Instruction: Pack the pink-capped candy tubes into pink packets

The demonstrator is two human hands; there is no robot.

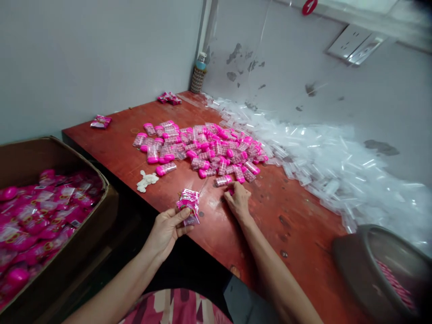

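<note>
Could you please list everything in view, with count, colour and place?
table: one, red-brown, centre
pink-capped tubes: a heap, too many to count, pink and clear, mid-table
clear sleeves: a large pile, transparent, along the right wall
cardboard box: one, brown, left, holding pink packs
bowl: one, grey-brown, lower right
bottle: one, far corner
white lump: one, beside the heap
pink packet: one, in left hand
left hand: holds the packet
right hand: on the table at the heap's near edge

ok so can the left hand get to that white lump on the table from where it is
Probably yes: the left hand holds a pink packet, but the white lump lies just ahead on bare red table, with nothing between.
</note>
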